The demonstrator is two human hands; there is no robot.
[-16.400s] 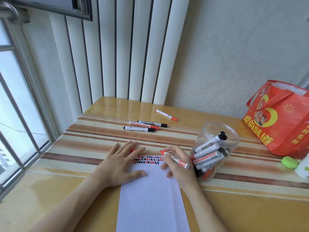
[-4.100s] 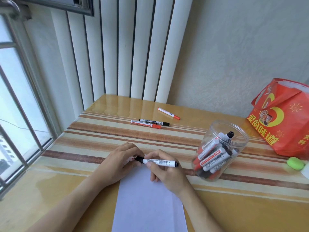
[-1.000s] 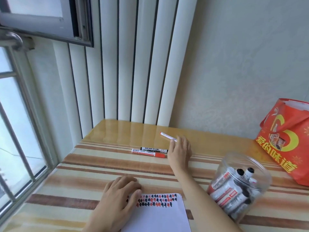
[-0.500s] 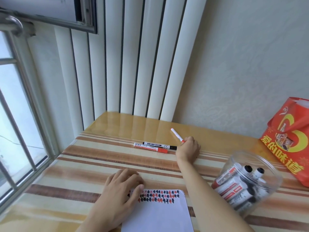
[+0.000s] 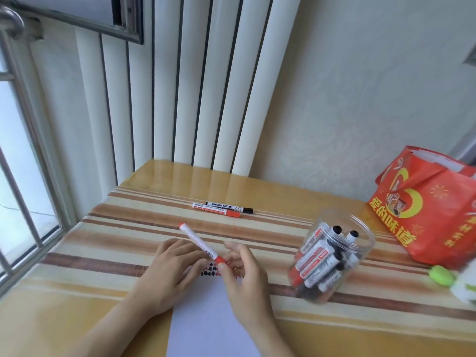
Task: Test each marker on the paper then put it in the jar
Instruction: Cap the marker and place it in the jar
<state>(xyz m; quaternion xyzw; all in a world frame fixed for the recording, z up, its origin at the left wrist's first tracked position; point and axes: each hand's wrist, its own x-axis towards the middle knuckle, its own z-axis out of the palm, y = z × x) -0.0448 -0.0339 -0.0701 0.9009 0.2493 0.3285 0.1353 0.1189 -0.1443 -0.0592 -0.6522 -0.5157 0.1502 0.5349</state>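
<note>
Hands: right hand [image 5: 242, 276] now back at frame centre pinching red-capped marker [image 5: 199, 243] lifted from upper worktop [image 5: 77, 253], left hand [image 5: 171, 269] still flat on paper [image 5: 206, 320]; jar [image 5: 332, 256] centre-right, two markers [image 5: 221, 210] remaining above.

right hand [image 5: 244, 282] pinches red marker [image 5: 199, 243] above paper [image 5: 206, 323] beside jar [image 5: 332, 256].

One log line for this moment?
right hand: holds red marker | left hand: on paper | jar: part-filled
</note>
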